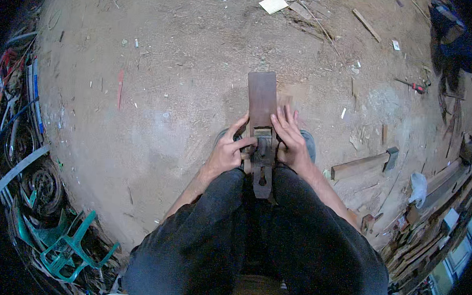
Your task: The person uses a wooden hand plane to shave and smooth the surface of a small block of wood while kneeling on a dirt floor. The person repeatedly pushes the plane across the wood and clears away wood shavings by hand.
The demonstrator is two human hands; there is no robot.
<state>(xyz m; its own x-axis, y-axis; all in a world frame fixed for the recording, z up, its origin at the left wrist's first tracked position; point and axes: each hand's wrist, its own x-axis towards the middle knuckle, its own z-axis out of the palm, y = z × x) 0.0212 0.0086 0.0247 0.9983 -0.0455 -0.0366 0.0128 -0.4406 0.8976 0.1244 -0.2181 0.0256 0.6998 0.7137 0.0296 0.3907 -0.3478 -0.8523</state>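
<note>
wooden hand plane (261, 97) at mid-frame, metal blade (262, 188) toward me.
my left hand (229, 151) bends its fingers at the plane's left side, hold unclear; my right hand (291, 141) lies open along the right, fingers parted. the blade looks fitted already; whether adjusting remains, i cannot tell.

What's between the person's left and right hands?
The wooden hand plane, with its slotted metal blade, sits between the left hand and right hand; the head view shows it.
</note>
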